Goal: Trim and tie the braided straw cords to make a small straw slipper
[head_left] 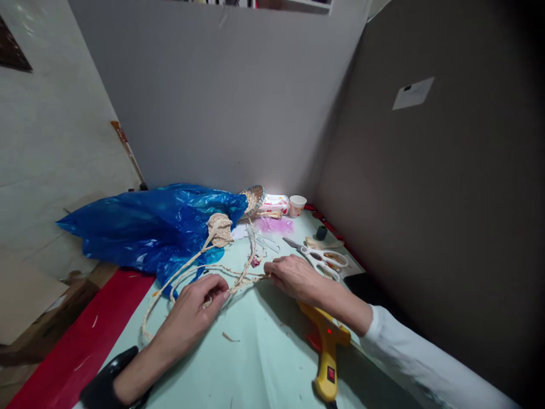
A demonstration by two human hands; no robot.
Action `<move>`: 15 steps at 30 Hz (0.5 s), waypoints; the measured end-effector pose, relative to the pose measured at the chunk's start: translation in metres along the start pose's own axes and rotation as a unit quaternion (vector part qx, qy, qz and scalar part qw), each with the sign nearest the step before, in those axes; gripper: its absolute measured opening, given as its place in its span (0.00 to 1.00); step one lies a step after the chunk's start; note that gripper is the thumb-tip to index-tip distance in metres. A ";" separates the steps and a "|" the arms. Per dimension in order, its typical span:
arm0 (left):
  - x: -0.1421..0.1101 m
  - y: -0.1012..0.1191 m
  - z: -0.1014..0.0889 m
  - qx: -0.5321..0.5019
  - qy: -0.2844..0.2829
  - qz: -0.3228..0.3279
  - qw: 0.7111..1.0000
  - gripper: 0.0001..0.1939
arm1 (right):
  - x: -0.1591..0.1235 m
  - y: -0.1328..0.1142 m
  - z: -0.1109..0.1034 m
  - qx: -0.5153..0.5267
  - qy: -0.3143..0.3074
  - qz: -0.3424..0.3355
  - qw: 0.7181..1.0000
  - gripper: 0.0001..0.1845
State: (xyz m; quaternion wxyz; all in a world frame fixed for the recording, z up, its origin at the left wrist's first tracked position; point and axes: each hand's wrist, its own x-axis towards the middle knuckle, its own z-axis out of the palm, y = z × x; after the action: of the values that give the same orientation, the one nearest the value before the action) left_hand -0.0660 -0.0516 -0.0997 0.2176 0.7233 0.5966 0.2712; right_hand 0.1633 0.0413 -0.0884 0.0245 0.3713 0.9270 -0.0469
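Note:
A pale braided cord point(246, 278) runs in loops over the table, and both of my hands are on it. My left hand point(200, 304) pinches the cord between thumb and fingertips at its near side. Farther right, the fingers of my right hand point(293, 275) close round another stretch of the same cord. One strand leads back to a small woven piece point(220, 230) of the same pale fibre, which rests against a blue plastic bag point(166, 218). Under my right forearm lies a yellow hot glue gun point(327, 363) with a red light showing.
White-handled scissors point(317, 255) lie open beyond my right hand. Near them are a dark spool point(322, 232) and a paper cup point(297, 206). A round woven basket point(254, 200) sits behind the bag. Grey panels point(238, 102) close off the table's back and right.

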 end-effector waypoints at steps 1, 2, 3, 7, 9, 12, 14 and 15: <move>0.000 -0.001 0.002 -0.005 -0.002 0.000 1.000 0.11 | 0.001 0.002 0.000 0.008 -0.005 -0.006 1.000 0.09; 0.000 -0.001 0.005 -0.008 -0.004 0.001 1.000 0.11 | 0.003 0.003 0.000 0.016 -0.008 -0.008 1.000 0.08; 0.000 -0.001 0.008 -0.010 -0.006 0.002 1.000 0.11 | 0.006 0.003 0.000 0.023 -0.008 -0.007 1.000 0.08; -0.004 0.004 0.020 -0.017 -0.020 0.021 0.999 0.13 | 0.029 0.002 0.003 0.046 0.004 0.017 0.999 0.17; -0.007 0.005 0.026 -0.017 -0.035 0.034 0.999 0.13 | 0.044 0.001 0.007 0.051 0.002 0.035 0.998 0.17; -0.009 0.003 0.033 -0.010 -0.055 0.047 0.997 0.13 | 0.061 0.001 0.010 0.054 -0.004 0.066 0.996 0.17; -0.008 -0.001 0.037 -0.008 -0.063 0.050 0.997 0.12 | 0.067 0.003 0.010 0.054 -0.009 0.077 0.996 0.17; -0.007 -0.003 0.039 -0.007 -0.065 0.051 0.997 0.12 | 0.068 0.005 0.009 0.054 -0.011 0.080 0.995 0.17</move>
State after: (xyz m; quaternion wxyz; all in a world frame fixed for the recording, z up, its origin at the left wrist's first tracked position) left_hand -0.0432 -0.0571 -0.1322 0.2471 0.7671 0.5417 0.2388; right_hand 0.1175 0.0905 -0.1029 0.0187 0.4444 0.8902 -0.0986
